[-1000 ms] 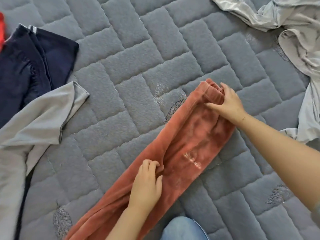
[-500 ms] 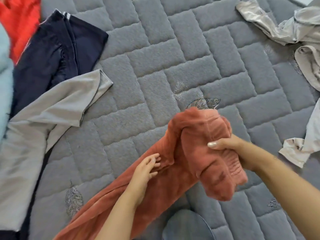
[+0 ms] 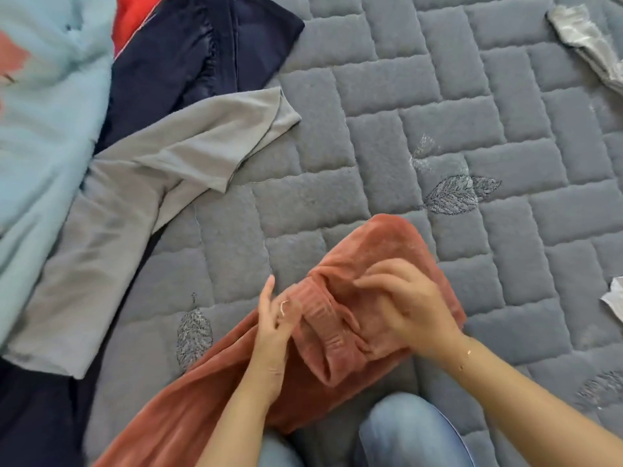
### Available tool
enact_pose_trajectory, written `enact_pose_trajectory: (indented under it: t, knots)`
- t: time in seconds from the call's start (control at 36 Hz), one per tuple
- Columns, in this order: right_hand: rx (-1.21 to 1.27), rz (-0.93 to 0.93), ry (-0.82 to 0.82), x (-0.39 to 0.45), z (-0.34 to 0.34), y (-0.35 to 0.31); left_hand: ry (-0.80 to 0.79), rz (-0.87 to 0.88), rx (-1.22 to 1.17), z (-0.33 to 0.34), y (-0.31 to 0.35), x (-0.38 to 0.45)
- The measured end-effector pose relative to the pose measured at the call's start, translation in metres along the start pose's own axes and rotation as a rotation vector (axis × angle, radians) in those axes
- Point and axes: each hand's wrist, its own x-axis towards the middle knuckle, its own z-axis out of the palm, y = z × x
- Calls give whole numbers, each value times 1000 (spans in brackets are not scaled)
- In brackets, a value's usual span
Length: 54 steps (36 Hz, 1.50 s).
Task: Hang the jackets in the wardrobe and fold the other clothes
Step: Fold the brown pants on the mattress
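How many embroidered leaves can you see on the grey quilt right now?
4: one leaf beyond the rust-coloured trousers, a faint one above it, one left of the left hand, one at the right edge. Clothes may hide more.

Rust-pink fleece trousers (image 3: 340, 318); waistband end folded back; lying on quilt.
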Motion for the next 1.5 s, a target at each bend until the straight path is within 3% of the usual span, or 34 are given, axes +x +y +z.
enact_pose_trajectory:
  t: [0.06, 0.08, 0.11, 0.17, 0.22, 0.33, 0.5, 0.61, 0.75, 0.94, 1.03, 1.14, 1.33, 1.44, 1.5]
  knots:
    - [-145, 1, 317, 3, -10, 18, 10, 156, 244, 4, -10, -3]
    - [-196, 57, 366, 7, -13, 29, 17, 203, 328, 9, -16, -4]
    - [-232, 129, 321, 9, -12, 39, 36, 233, 375, 15, -21, -4]
    - [-302, 233, 73, 8, 2, 53, 140, 291, 444, 29, -31, -4]
    - [-386, 239, -50, 4, 23, 65, 279, 352, 483, 38, -41, -1]
    - [-306, 200, 2, 7, 33, 74, 403, 353, 406, 25, -46, 4]
    - [-189, 22, -29, -3, 23, 77, 224, 280, -21, -25, -21, -22]
    - [-187, -69, -85, -11, 36, 55, 199, 300, -110, -82, -15, -72]
    - [-342, -199, -188, -30, 86, 13, 220, 295, -40, -194, -35, -142]
    - [-725, -365, -302, -49, 172, -36, 546, 136, 100, -301, -93, -180]
    - [-855, -353, -278, -47, 193, -37, 691, 137, 210, -300, -119, -179]
    - [-867, -357, -269, -41, 195, -32, 942, 352, 463, -264, -127, -174]
    - [-781, -369, -260, -44, 191, -29, 936, 266, 730, -245, -128, -168]
    - [-668, -395, -278, -43, 182, -26, 948, 474, 699, -267, -105, -175]
    - [-642, -429, -245, -43, 178, -27, 979, 534, 540, -278, -91, -182]
